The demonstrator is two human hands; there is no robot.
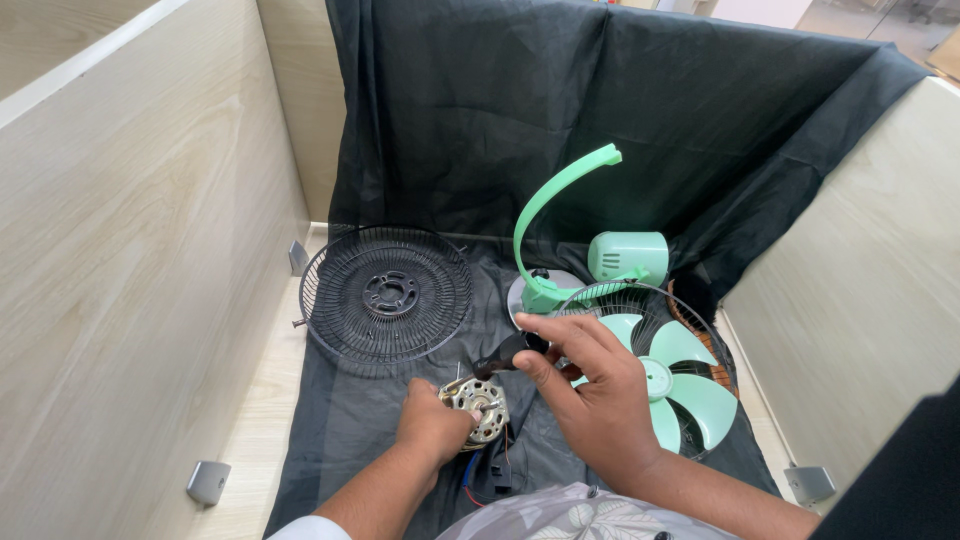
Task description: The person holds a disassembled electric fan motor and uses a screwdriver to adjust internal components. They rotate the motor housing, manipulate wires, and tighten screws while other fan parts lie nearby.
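Observation:
My left hand point(432, 426) grips a small metal fan motor point(479, 404) low in the middle, over the black cloth point(345, 420). My right hand point(590, 385) holds a black-handled screwdriver point(505, 354) whose tip points down at the motor. Coloured wires point(476, 479) hang from the motor toward me. Just right of my right hand lies a light green fan blade point(676, 382) inside a wire grille.
A black round fan grille point(386, 294) leans at the left on the cloth. A green fan stand arm point(548, 215) and green motor housing point(628, 256) sit behind. Wooden walls point(140, 250) close in left and right; metal brackets point(207, 481) sit at the floor corners.

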